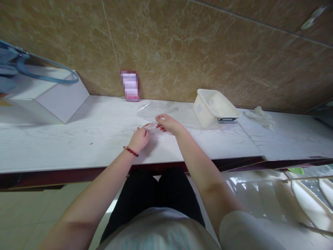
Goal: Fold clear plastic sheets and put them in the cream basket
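Observation:
Both my hands are over the white counter [111,146], close together. A small, thin, whitish see-through piece of plastic [153,125] stretches between their fingertips. My left hand [141,138], with a red braided bracelet [130,151] at its wrist, is closed at the left end of the plastic. A thin brownish sliver shows at its fingertips, too small to name. My right hand [168,124] pinches the other end between thumb and forefinger, its other fingers curled. Just beyond the hands lies a clear plastic sheet or bag [145,107], flat on the counter.
A phone [131,86] with a blurred screen leans on the brown marbled wall [166,52]. To the right stand a cream plastic bin [205,116] and a crumpled whitish plastic bag [260,116]. On the left is a white box [62,97] with a blue strap [52,79] over it.

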Demonstrator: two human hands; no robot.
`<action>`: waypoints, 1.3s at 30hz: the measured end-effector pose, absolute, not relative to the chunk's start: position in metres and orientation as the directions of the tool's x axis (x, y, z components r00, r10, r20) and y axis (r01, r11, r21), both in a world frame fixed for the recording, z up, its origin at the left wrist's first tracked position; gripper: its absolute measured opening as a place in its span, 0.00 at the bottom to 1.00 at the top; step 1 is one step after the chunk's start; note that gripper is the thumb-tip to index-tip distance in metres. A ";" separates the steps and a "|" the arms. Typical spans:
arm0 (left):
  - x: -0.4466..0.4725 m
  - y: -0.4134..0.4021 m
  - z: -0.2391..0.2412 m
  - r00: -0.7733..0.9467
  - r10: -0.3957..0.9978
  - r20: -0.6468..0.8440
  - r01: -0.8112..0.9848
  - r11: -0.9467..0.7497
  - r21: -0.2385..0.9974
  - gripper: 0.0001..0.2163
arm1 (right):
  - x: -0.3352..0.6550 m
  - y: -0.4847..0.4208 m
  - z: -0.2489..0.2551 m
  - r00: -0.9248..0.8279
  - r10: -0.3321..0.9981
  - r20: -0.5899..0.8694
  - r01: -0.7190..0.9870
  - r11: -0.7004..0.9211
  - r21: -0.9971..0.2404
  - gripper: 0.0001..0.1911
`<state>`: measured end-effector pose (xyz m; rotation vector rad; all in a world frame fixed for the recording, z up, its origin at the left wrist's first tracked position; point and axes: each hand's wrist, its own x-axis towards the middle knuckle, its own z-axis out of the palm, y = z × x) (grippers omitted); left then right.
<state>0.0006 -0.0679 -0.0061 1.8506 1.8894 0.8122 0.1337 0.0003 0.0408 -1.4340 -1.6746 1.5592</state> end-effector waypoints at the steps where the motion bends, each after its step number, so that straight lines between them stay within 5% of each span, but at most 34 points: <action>1: -0.002 -0.063 -0.001 -0.082 0.993 0.085 0.681 -0.006 0.733 0.18 | 0.140 0.004 0.045 -0.354 0.888 -0.293 0.383 -0.148 -0.912 0.15; 5: -0.012 -0.037 0.017 -0.003 0.999 -0.044 0.161 0.044 0.986 0.16 | 0.165 0.019 0.057 -0.388 0.901 -0.194 0.407 -0.021 -0.913 0.16; 9: -0.015 -0.011 0.030 0.232 0.958 -0.167 -0.155 0.206 0.966 0.13 | 0.179 0.033 0.064 -0.553 0.813 -0.182 0.383 0.054 -0.922 0.10; 15: -0.004 0.013 0.029 0.285 0.900 -0.330 -0.261 0.405 0.877 0.13 | 0.172 0.049 0.045 -0.619 0.754 -0.220 0.343 0.007 -0.939 0.07; 25: 0.006 0.013 0.004 0.290 0.909 -0.300 -0.341 0.391 0.855 0.19 | 0.164 0.063 -0.012 -0.619 0.775 -0.127 0.204 0.002 -0.979 0.11; 32: 0.022 0.010 0.010 -0.007 0.958 -0.288 -0.559 0.235 0.795 0.19 | 0.152 0.060 -0.022 -0.511 0.854 -0.102 0.132 -0.039 -0.991 0.09; 39: 0.024 0.009 0.009 -0.102 0.956 -0.276 -0.623 0.155 0.767 0.11 | 0.144 0.058 -0.033 -0.410 0.910 -0.065 0.055 -0.047 -0.997 0.12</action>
